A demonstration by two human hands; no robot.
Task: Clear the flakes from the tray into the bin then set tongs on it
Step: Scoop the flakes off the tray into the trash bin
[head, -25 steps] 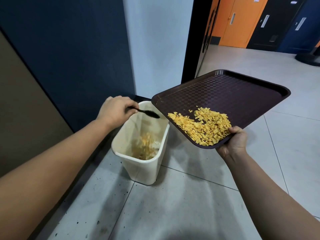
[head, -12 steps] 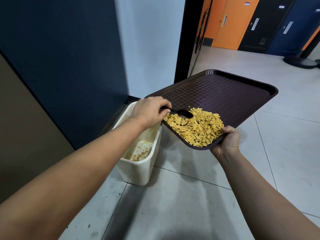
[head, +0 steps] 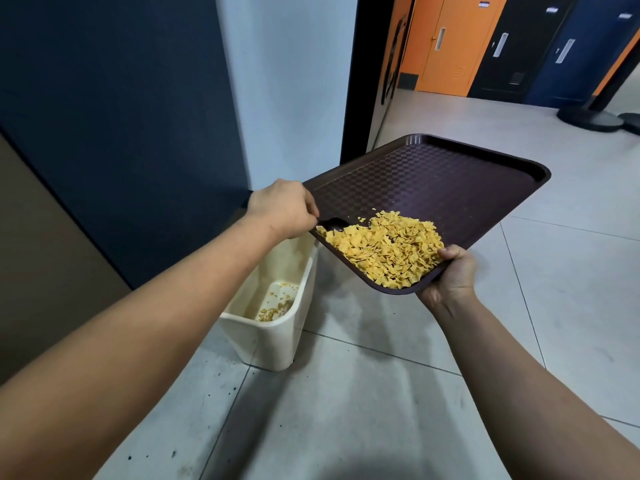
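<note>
- While a few flakes already lie in the cream bin [head: 277, 344] on the floor, most of the flakes [head: 388, 249] sit heaped at the tray's low corner.
- Of the hands, the right hand [head: 452, 277] grips the tilted tray [head: 450, 188] by its near edge, beside the heap.
- Left hand [head: 282, 209] holds a dark spoon [head: 332, 224], its bowl at the pile's edge above the bin.
- Left to do, I judge: scrape the rest out, then fetch tongs, which are not in view.

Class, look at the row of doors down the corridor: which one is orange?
The leftmost door, nearest the black door frame. It is bright orange with a pale handle plate; the doors to its right are black and dark blue.
</note>
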